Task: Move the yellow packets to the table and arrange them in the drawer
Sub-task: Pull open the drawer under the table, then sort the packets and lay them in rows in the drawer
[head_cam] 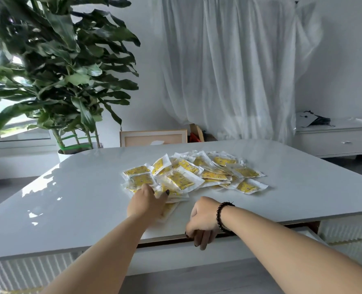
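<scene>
I am seeing the yellow packets (pixel 193 174) already lying in a loose, overlapping heap on the white table (pixel 74 198), so the first half of the job looks done. My left hand (pixel 149 201) is resting flat on the near edge of the heap, fingers spread and relaxed over a few packets, probably to gather or slide them toward me. My right hand (pixel 201 224) is curling its fingers over the top edge of the drawer (pixel 175 249) front just under the table edge, gripping it, I judge, to pull it open. The drawer is showing only a narrow dark gap, its inside hidden from me.
</scene>
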A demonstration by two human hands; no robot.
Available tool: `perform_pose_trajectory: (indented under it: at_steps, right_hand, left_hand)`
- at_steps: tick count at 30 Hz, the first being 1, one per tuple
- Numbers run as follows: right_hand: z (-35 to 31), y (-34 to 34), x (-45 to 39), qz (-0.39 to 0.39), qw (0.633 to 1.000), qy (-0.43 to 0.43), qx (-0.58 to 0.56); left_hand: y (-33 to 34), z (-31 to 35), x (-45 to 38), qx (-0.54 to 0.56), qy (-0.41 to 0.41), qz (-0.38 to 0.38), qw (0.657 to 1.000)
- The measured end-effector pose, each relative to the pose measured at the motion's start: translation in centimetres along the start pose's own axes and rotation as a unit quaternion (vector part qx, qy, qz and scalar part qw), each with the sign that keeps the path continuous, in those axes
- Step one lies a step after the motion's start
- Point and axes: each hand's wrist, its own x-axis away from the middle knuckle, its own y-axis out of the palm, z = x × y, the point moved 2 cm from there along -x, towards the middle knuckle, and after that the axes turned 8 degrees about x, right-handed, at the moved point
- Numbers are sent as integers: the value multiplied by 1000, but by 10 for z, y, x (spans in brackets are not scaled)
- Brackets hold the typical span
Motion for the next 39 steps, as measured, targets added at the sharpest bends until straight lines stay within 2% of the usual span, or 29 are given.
perform_pose_trajectory:
  at_steps: [3,6,10,13,17,19,22,25,27,31,33,35,37,39]
  right_hand:
    - [2,-3,-14,17,999,-20,-46]
    - [7,-10,-35,149,981,-43,-114]
    - [18,-23,-67,311,936,-23,-166]
    - [23,-30,-88,408,904,31,-123]
    - [14,-31,-96,454,885,76,-76]
    - [10,-29,-98,445,891,74,-53]
    - [17,-30,-105,426,896,48,-119]
    - [30,-32,-117,452,858,9,-244]
    - [38,-35,-122,484,818,27,-310]
    - [51,-47,-121,565,737,89,-360]
    - [49,-51,-114,587,715,79,-372]
    - [40,-49,-110,583,734,-2,-349]
    - [25,-39,-106,539,793,-116,-260]
    - [14,-28,-102,472,856,-186,-103]
  left_hand:
    - [17,1,1,-52,-9,7,999]
    - [19,5,-7,-51,-4,-13,999]
    - [16,1,-22,29,-7,-54,998]
    - [14,-2,-30,151,-31,-61,986]
    - [11,-4,-32,314,-53,14,948]
    - [8,-6,-31,376,-61,61,923]
    - [6,-7,-32,424,-56,108,898]
    - [4,-5,-31,428,-44,128,894]
    - [2,-4,-32,426,-51,148,891]
    - [-3,2,-35,448,-61,177,874]
    - [-5,7,-35,467,-62,187,862]
    - [-4,11,-34,476,-65,190,856]
    - [-2,12,-35,480,-68,192,854]
    - [-3,14,-39,479,-66,198,853]
